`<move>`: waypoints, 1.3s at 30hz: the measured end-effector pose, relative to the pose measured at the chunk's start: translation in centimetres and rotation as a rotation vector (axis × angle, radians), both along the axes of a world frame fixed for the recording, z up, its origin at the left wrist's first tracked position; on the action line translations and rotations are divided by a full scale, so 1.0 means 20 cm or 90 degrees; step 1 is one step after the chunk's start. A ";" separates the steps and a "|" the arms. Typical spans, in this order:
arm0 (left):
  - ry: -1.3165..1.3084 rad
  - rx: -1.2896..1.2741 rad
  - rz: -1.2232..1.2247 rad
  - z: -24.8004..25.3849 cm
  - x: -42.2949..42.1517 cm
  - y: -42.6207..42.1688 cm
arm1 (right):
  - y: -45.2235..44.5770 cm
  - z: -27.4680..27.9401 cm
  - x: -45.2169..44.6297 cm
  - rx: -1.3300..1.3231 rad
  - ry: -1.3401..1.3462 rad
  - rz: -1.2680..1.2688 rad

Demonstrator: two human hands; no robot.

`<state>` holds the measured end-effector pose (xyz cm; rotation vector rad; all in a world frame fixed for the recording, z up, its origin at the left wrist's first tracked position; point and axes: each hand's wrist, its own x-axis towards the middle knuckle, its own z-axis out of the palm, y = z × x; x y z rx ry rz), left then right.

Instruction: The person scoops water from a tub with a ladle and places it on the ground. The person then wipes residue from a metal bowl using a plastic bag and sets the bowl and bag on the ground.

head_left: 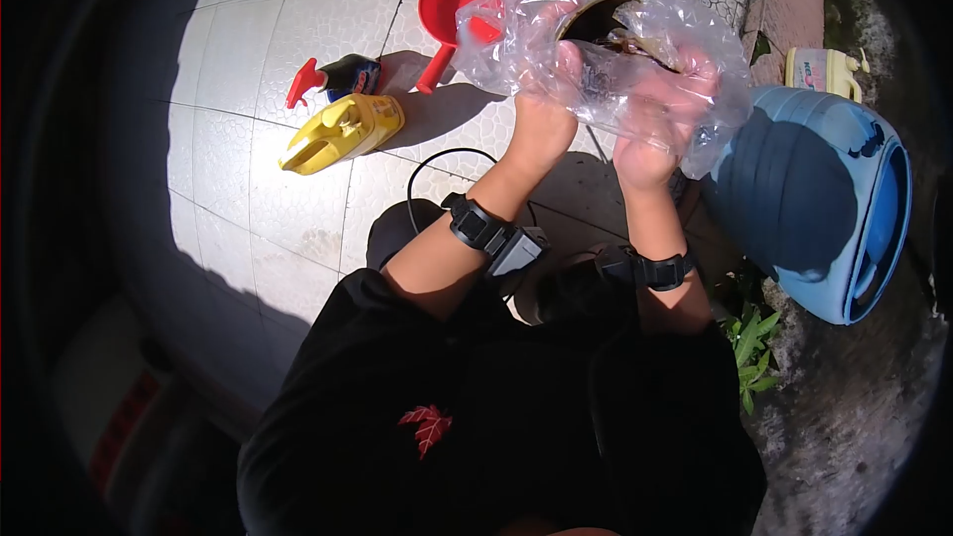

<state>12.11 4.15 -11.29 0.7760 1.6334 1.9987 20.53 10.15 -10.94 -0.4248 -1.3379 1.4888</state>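
Both hands are raised at the upper middle, seen through a crumpled clear plastic bag [615,89] that covers them. My left hand [549,74] is under the plastic on the left side, beside a dark, curved brown object [594,18]. My right hand [667,109] is on the right side, its fingers curled behind the plastic. Between the hands the brown object shows a dark, shiny part. Plastic folds and glare blur the fingers, so the exact grip on the brown object cannot be made out.
On the tiled floor [298,208] are a red dipper [437,67], a spray bottle with a red nozzle [349,76] and a yellow jug [369,123]. A blue barrel [794,179] lies at the right, near a cream jug [820,71] and a green plant [752,347].
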 end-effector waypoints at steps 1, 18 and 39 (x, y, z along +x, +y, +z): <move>-0.012 0.025 0.013 -0.02 0.00 0.01 | 0.02 -0.03 0.02 0.002 -0.009 -0.025; 0.084 0.031 -0.055 0.05 -0.08 -0.03 | 0.05 0.11 -0.08 0.299 -0.517 0.142; -0.368 0.221 -0.216 0.08 -0.17 -0.03 | 0.07 -0.02 0.04 0.455 -0.491 0.057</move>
